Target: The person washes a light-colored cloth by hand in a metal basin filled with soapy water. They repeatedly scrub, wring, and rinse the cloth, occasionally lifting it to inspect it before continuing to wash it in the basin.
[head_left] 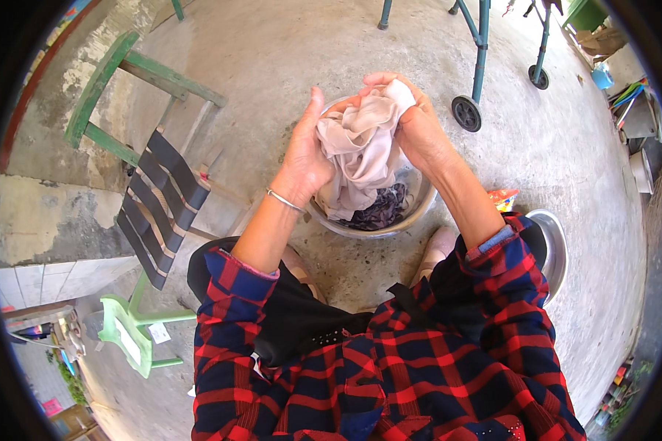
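Observation:
A pale beige cloth (364, 151) is bunched between both of my hands above a metal basin (419, 209) on the concrete floor. My left hand (305, 151), with a thin bracelet at the wrist, grips the cloth's left side. My right hand (412, 117) clutches its upper right part. The cloth hangs down into the basin, where a dark patterned garment (382, 209) lies. My sleeves are red and blue plaid.
A green wooden chair with dark slats (158, 195) stands to the left, with a light green plastic stool (129, 334) nearer me. A teal wheeled frame (478, 66) stands behind the basin. A second metal bowl (555, 246) and an orange packet (504, 197) lie at my right.

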Available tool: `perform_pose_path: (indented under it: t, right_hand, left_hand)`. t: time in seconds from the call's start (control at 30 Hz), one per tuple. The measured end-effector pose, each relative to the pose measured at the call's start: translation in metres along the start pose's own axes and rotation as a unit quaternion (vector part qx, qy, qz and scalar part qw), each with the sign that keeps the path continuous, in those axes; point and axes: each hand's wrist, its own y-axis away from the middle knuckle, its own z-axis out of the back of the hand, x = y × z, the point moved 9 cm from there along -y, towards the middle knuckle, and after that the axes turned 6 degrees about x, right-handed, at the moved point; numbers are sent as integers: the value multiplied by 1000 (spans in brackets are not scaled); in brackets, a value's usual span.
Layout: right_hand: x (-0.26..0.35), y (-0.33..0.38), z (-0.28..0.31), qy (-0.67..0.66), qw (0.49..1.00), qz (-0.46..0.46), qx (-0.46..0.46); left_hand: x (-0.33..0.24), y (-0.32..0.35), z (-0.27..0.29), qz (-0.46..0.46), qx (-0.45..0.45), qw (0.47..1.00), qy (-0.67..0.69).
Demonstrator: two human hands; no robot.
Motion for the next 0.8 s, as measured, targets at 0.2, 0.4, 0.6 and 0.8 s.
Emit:
perform_pose_path:
  t: [0.2,0.4,0.6,0.8]
  right_hand:
    - [5,-6,13,192,981,6,26]
    - [19,7,-15,230,953,-113,159]
    - [9,15,-23,250,945,-184,104]
    - [-9,5,5,91,987,-129,29]
  left_hand:
    - [-6,1,6,-21,-15,986,-163]
    - [-27,0,50,-76,-74,985,-138]
    - [-23,3,32,-75,-116,989,-56]
    - [-22,2,33,-80,-96,986,-108]
